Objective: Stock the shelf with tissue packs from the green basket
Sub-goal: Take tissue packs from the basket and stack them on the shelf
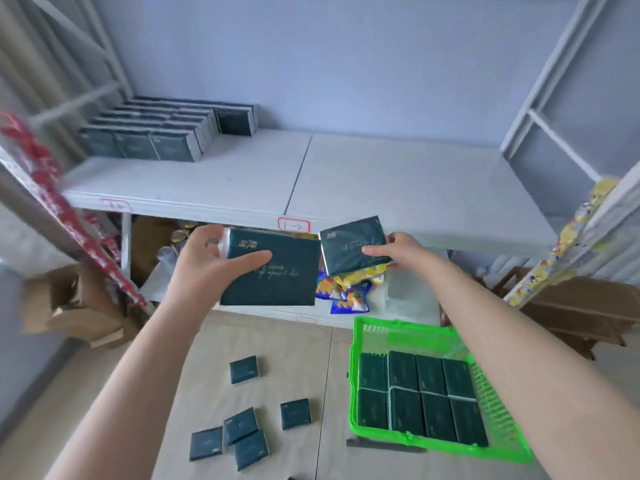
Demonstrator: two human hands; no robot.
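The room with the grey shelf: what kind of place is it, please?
Probably a small shop or its stockroom. A grey metal shelf carries a handwritten label and rows of tissue packs; a green basket stands below, with snack bags nearby.

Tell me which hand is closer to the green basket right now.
Right. The right hand, holding a tissue pack, is above the green basket; the left hand, holding another pack, is farther left.
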